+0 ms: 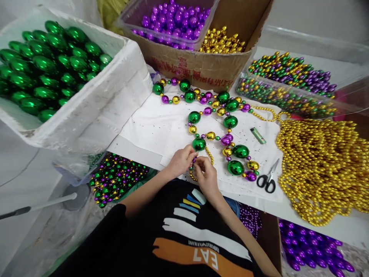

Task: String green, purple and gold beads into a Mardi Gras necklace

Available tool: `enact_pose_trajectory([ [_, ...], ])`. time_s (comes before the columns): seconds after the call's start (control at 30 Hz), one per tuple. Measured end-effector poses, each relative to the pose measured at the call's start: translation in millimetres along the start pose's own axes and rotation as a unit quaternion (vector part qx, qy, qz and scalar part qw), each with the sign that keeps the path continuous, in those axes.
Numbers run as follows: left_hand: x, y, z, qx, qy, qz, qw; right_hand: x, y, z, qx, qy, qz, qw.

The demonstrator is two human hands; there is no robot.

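A bead garland (230, 122) of large green, purple and gold beads lies in loops on a white cloth (147, 125). At its near end, below a big green bead, my left hand (181, 161) pinches the strand with fingertips together. Just right of it, my right hand (206, 176) is also closed in a pinch on the strand, by a small purple bead. The fingers hide most of the part between them. A thin gold bead chain (210, 154) hangs behind the hands. Black-handled scissors (268, 180) and a green lighter (257, 135) lie to the right.
A white foam box (127, 73) of green beads stands at left. Behind are a cardboard box (196, 69) and clear tubs of beads. Gold bead chains (323, 169) are piled at right. Below the table edge sit mixed beads (118, 175) and purple beads (313, 246).
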State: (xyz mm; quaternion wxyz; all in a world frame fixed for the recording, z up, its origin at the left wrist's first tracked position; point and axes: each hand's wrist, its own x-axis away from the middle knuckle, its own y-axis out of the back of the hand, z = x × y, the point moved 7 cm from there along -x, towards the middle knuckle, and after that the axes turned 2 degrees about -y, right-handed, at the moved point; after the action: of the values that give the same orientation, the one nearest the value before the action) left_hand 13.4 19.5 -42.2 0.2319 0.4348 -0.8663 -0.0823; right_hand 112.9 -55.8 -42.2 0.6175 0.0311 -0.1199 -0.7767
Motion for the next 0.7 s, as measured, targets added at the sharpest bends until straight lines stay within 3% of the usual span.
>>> enact_pose_trajectory([
  [0.13,-0.1,-1.3,4.5,0.014,0.013,-0.004,1.000,2.6,-2.3,10.8,0.161,0.109,-0.004,0.981],
  [0.23,-0.9,-0.6,2.3,0.000,0.007,-0.004,1.000,3.7,-4.9,10.0,0.219,0.125,-0.005,0.968],
  [0.33,-0.8,3.2,-3.9,-0.007,-0.006,-0.001,1.000,0.3,-0.7,3.7,0.190,0.075,-0.018,0.979],
  [0.43,0.9,11.3,-11.4,0.008,-0.048,-0.010,0.999,-5.5,2.7,-13.4,-0.003,-0.059,0.021,0.998],
  [0.5,2.6,12.1,-13.8,0.059,-0.082,0.017,0.995,-4.2,-5.9,-24.7,-0.189,-0.177,0.111,0.959],
  [0.57,5.2,11.0,-16.0,0.109,-0.123,0.052,0.985,1.5,-14.4,-26.7,-0.338,-0.266,0.190,0.883],
  [0.63,8.8,10.8,-19.3,0.117,-0.171,0.067,0.976,4.9,-15.8,-24.9,-0.423,-0.309,0.216,0.824],
  [0.7,13.3,9.3,-22.9,0.091,-0.212,0.070,0.971,5.2,-13.7,-25.4,-0.463,-0.325,0.202,0.800],
])
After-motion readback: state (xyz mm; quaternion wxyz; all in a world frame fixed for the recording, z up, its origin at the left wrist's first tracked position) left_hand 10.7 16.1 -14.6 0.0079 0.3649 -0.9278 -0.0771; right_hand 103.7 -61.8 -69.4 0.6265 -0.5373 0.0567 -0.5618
